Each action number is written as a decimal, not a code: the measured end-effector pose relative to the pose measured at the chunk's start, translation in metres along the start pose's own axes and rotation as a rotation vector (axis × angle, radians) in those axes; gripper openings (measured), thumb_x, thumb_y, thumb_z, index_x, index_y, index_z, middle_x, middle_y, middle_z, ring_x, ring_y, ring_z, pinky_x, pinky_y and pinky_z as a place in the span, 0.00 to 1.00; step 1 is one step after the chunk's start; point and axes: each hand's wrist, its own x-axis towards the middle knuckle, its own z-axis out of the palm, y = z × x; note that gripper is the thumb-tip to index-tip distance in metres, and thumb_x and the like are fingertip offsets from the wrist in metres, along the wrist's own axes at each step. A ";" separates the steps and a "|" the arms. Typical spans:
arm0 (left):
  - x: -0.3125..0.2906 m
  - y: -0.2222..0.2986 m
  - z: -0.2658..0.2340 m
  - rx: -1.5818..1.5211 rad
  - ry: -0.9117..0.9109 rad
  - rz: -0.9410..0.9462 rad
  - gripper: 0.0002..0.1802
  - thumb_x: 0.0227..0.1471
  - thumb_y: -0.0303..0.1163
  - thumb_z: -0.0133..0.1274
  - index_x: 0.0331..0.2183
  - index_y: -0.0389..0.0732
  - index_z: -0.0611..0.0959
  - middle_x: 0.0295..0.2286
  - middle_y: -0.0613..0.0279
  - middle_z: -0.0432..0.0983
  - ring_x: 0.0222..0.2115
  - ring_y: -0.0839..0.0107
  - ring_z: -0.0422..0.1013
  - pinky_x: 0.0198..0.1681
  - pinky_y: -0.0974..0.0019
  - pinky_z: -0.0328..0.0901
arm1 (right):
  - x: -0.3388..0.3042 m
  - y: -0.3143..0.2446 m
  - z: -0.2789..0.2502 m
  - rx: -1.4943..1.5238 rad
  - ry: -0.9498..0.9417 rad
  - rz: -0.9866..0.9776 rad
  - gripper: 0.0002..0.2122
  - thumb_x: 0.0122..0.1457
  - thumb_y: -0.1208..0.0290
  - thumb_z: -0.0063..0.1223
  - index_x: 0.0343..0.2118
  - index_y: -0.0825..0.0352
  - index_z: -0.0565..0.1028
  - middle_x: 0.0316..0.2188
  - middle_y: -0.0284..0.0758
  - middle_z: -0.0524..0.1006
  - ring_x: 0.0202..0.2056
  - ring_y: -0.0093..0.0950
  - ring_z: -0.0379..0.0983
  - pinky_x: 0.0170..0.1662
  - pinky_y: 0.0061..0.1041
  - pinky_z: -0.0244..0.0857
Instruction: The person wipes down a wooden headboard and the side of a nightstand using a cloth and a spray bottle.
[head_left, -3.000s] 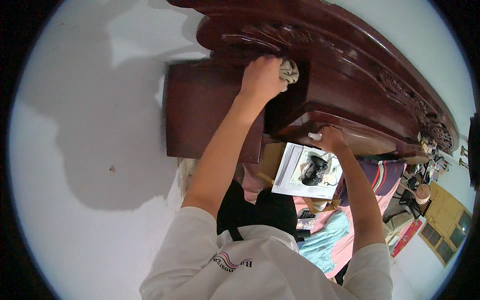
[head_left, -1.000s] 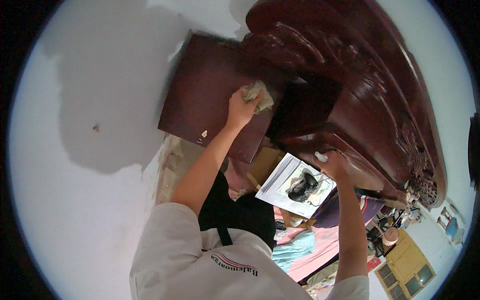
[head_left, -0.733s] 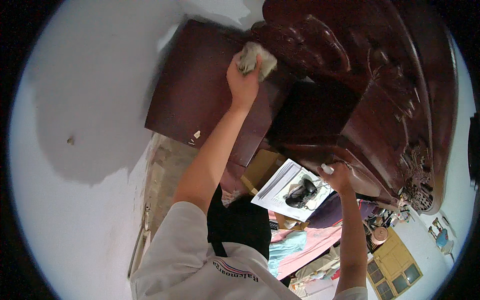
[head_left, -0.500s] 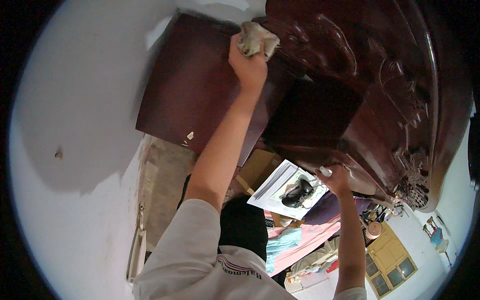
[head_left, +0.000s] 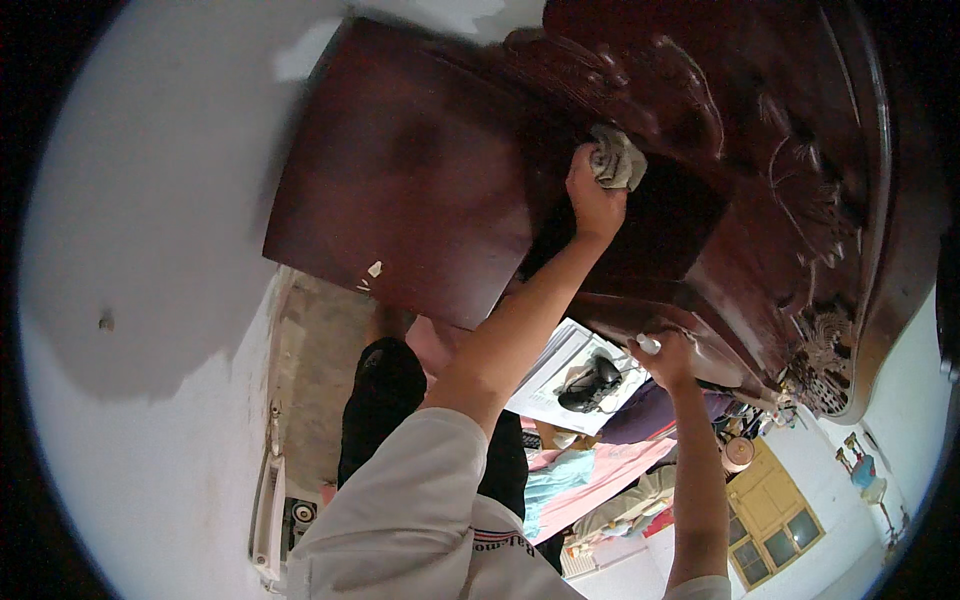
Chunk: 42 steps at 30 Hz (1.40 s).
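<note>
My left hand is closed round a crumpled grey-beige cloth. It reaches over a dark recess beside a flat reddish-brown wooden top; contact with the wood is hard to tell. Behind the cloth rises a dark wooden panel with raised carving. Farther right, my right hand is curled round a small object with a white top, perhaps a bottle; most of it is hidden by the fingers. Near that hand lies a stack of papers with a black corded thing on it.
Small pale fragments lie near the front edge of the wooden top. A white wall stands at left. Pink bedding and a light blue cloth spread below the papers. A yellow panelled door shows at lower right.
My left hand has moved right and nearer with the cloth, from the back edge of the wooden top to the dark recess. My right hand has barely moved.
</note>
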 end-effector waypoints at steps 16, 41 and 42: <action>0.137 0.044 -0.084 -0.102 0.193 0.231 0.17 0.55 0.27 0.62 0.43 0.32 0.75 0.39 0.56 0.77 0.40 0.69 0.71 0.46 0.61 0.68 | -0.002 0.000 0.000 -0.075 0.035 -0.028 0.17 0.49 0.51 0.65 0.32 0.60 0.85 0.30 0.41 0.84 0.33 0.41 0.81 0.39 0.40 0.76; 0.004 -0.052 0.005 -0.045 0.032 -0.114 0.25 0.44 0.13 0.53 0.47 0.32 0.71 0.41 0.45 0.74 0.44 0.53 0.71 0.52 0.60 0.64 | -0.003 -0.005 0.000 -0.053 0.061 -0.026 0.19 0.48 0.54 0.67 0.32 0.68 0.84 0.32 0.45 0.83 0.36 0.44 0.80 0.44 0.40 0.74; 0.002 -0.050 0.005 -0.024 0.019 -0.162 0.26 0.44 0.12 0.53 0.48 0.32 0.71 0.42 0.44 0.74 0.45 0.53 0.71 0.53 0.59 0.63 | -0.002 -0.005 -0.001 -0.050 0.037 -0.006 0.19 0.49 0.53 0.67 0.34 0.66 0.84 0.33 0.43 0.83 0.36 0.43 0.81 0.44 0.40 0.74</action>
